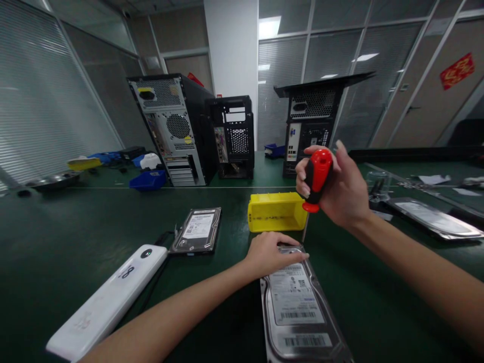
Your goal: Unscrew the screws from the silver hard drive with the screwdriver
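My left hand [273, 257] lies across the far end of a silver hard drive [297, 302], gripping it with thumb and fingers. The drive's labelled face is up, and its near end runs out of the bottom of the picture. In my right hand [348, 189] is a screwdriver [319, 174] with a red and black handle. The fingers curl round the handle while the thumb sticks up. Its thin shaft slants down to the drive's far right corner; whether the tip touches a screw I cannot make out.
Just beyond the drive lies a yellow bin [278, 212] with small dark bits in it. A second hard drive [196, 229] and a white power bank [109, 302] are on the left. Computer cases [172, 131] stand behind; another drive [434, 217] is at right.
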The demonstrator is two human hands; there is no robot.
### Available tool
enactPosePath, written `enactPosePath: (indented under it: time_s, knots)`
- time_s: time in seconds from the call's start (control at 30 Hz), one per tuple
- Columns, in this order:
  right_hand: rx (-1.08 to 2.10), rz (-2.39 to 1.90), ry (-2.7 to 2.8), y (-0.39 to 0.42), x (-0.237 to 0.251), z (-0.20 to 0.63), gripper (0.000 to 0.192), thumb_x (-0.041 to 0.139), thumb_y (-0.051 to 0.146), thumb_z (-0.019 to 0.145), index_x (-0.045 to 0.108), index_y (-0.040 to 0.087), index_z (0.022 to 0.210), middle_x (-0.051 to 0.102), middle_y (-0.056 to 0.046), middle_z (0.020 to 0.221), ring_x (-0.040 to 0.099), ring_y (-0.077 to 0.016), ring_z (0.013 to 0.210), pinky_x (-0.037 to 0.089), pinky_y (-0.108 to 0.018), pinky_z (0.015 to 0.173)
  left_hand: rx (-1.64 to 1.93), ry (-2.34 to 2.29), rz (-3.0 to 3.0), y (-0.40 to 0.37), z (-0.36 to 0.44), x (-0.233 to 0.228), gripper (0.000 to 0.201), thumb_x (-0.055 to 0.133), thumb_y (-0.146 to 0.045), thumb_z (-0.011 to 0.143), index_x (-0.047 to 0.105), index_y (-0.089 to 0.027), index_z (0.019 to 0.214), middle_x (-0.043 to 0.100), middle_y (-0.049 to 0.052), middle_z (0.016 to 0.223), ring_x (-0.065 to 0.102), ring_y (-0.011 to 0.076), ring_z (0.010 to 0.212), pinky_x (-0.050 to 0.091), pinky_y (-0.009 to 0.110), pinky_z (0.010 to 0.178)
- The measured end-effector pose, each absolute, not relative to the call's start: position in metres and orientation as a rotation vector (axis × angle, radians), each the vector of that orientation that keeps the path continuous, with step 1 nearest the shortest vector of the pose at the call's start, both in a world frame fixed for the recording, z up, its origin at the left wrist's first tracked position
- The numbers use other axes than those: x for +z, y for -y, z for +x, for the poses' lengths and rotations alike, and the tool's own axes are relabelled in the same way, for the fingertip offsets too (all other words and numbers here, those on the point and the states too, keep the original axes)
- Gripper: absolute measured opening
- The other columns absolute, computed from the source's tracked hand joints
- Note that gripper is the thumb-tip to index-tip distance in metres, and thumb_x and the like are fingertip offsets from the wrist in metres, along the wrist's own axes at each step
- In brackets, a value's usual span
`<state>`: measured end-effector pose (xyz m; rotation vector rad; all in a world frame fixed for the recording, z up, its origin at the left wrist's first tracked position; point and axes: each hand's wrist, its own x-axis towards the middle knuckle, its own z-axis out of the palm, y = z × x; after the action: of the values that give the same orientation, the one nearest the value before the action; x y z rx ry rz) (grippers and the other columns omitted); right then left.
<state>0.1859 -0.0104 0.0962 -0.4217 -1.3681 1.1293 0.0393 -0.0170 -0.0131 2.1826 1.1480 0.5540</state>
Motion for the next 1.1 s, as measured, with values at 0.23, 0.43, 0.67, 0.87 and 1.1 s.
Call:
enactPosePath:
  time_s: [0.23,0.43,0.67,0.87,1.1]
  knots:
    - [1.131,-0.475,1.319,0.010,0.094,0.184,0.020,0.050,0.039,0.087,0.058,0.021,0.092,0.053,-0.001,0.086,0.052,-0.0110,0.063,0.048,-0.026,0.058,0.559,-1.140,2.188,0.018,0.039,-0.013,0.048,0.058,-0.065,0.075,0.071,-0.029,0.104,0.071,-0.001,0.107,0.065,0.0223,0.098,0.047,0.032,0.088]
    - [1.129,-0.497,1.368,0.015,0.100,0.183,0.024,0.064,0.037,0.079,0.044,0.026,0.086,0.056,0.005,0.080,0.045,-0.0071,0.047,0.035,-0.021,0.042,0.546,-1.156,2.178,0.019,0.039,-0.009,0.049,0.059,-0.064,0.074,0.071,-0.028,0.104,0.071,0.000,0.107,0.065,0.0227,0.099,0.047,0.032,0.089]
    - [1.094,-0.487,1.409,0.016,0.098,0.183,0.036,0.044,0.057,0.086,0.057,0.024,0.088,0.048,0.001,0.071,0.043,-0.0095,0.048,0.038,-0.025,0.043,0.542,-1.144,2.181,0.018,0.038,-0.011,0.050,0.058,-0.066,0.074,0.071,-0.028,0.105,0.071,0.000,0.107,0.065,0.0221,0.098,0.047,0.031,0.088]
    - [1.134,-0.485,1.373,0.019,0.104,0.188,0.023,0.054,0.043,0.085,0.060,0.020,0.083,0.055,-0.001,0.082,0.054,-0.0104,0.061,0.049,-0.024,0.057,0.532,-1.148,2.174,0.019,0.039,-0.009,0.050,0.059,-0.066,0.074,0.071,-0.028,0.104,0.071,0.000,0.106,0.065,0.0223,0.099,0.047,0.031,0.088]
    - [1.172,-0.451,1.436,0.015,0.108,0.199,0.009,0.056,0.032,0.086,0.056,0.023,0.087,0.055,0.003,0.069,0.051,-0.0093,0.058,0.045,-0.020,0.053,0.530,-1.141,2.172,0.018,0.038,-0.008,0.051,0.058,-0.067,0.074,0.070,-0.028,0.105,0.071,0.000,0.107,0.064,0.0219,0.098,0.046,0.033,0.089]
